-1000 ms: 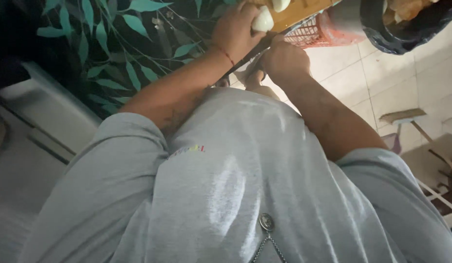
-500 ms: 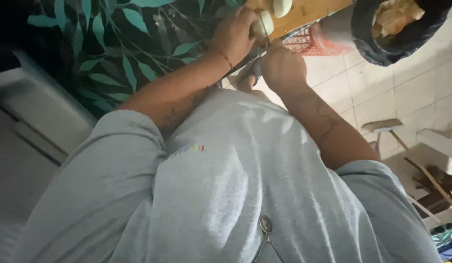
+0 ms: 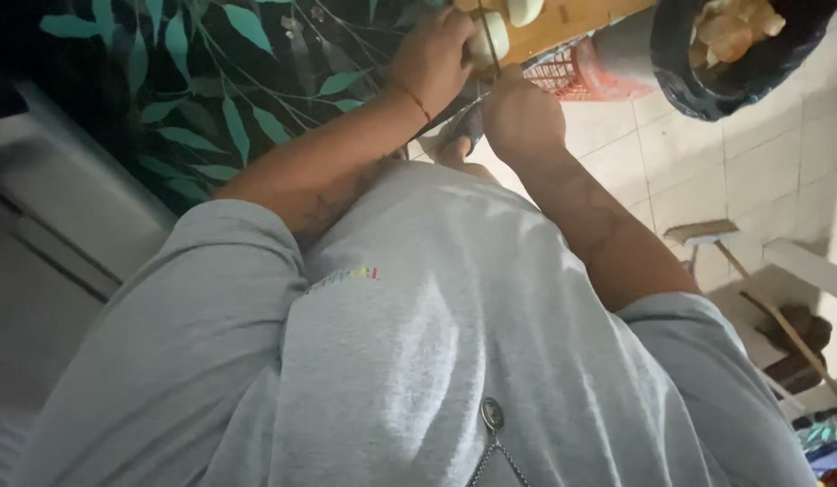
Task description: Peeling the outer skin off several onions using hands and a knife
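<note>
Left hand (image 3: 434,56) holds pale round piece (image 3: 487,41) on wooden board (image 3: 563,20); right hand (image 3: 519,115) beside.

Wooden cutting board (image 3: 572,18) at top edge, tan, tilted in view; pale round vegetable piece (image 3: 491,38) lies on it, second pale piece (image 3: 525,9) just beside at frame edge. Leaf-patterned cloth (image 3: 211,99), dark with green leaves, covers surface under board. Pale tiled floor (image 3: 752,162) below: red mesh basket (image 3: 563,77), black-lined bin (image 3: 707,86) holding peelings, broom (image 3: 707,236) with wooden handle.
</note>
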